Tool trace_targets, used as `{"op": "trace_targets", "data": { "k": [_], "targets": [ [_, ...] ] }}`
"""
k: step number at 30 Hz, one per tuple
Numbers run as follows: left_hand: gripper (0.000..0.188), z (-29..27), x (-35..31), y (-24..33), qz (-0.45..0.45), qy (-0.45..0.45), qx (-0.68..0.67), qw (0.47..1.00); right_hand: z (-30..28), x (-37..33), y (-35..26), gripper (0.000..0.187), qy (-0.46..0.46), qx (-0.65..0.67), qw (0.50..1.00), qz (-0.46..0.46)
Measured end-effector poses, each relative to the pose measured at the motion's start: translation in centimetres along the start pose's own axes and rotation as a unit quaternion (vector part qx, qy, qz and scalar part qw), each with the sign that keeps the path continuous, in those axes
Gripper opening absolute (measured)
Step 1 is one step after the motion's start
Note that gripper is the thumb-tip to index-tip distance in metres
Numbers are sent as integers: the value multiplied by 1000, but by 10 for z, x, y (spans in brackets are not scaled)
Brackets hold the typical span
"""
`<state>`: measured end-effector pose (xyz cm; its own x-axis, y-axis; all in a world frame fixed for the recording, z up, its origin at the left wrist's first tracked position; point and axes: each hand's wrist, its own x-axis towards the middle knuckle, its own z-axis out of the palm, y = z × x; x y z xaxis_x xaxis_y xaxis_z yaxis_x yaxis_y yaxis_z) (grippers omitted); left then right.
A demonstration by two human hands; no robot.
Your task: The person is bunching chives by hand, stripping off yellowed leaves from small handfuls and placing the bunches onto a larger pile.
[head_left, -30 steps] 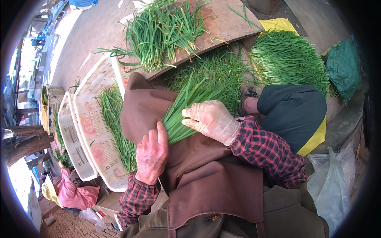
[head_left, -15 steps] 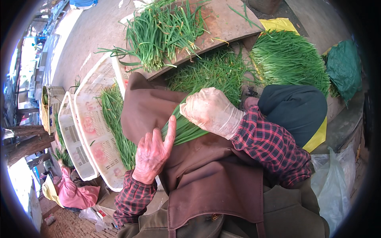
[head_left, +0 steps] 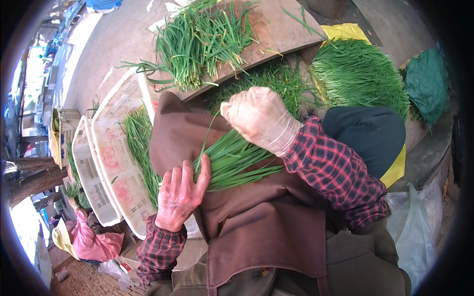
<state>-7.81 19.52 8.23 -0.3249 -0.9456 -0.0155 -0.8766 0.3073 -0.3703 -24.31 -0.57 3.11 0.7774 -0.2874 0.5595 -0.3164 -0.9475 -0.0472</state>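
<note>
A bunch of garlic chives (head_left: 239, 160) lies across my lap on the brown apron (head_left: 266, 232). My left hand (head_left: 180, 195) is closed around one end of it, and the leaves fan out to the right. Above the bunch, my right hand (head_left: 261, 118), in a pale thin glove, is closed in a fist. From its fingertips a single chive leaf (head_left: 209, 132) runs down to the left hand. The right fingers hide the leaf's upper end.
Chives are heaped on a board (head_left: 291, 22) ahead, with loose trimmings (head_left: 266, 84) below. A big chive pile (head_left: 358, 74) sits on yellow sheeting at right. White crates (head_left: 111, 148) holding chives stand at left. A person in pink (head_left: 96, 239) is beyond them, lower left.
My right hand has risen off the bunch, drawing a leaf up with it. My left hand has moved slightly down and left, and its raised index finger has folded onto the bunch.
</note>
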Motion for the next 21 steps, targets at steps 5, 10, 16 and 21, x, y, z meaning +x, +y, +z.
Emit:
{"op": "trace_targets", "data": {
  "k": [5,10,16,21],
  "targets": [
    [55,-5,-18,-3,-92,-17,-41,995,-7,-12,52,13,0,30,990,141],
    [52,18,-41,5,-130,39,-37,990,15,-44,57,24,30,118,978,169],
    [55,25,-49,18,-169,27,-51,984,-2,-41,-13,22,-18,341,920,192],
    [56,23,-44,22,-171,23,-56,984,9,-49,-24,32,-50,421,876,229]
  ]
}}
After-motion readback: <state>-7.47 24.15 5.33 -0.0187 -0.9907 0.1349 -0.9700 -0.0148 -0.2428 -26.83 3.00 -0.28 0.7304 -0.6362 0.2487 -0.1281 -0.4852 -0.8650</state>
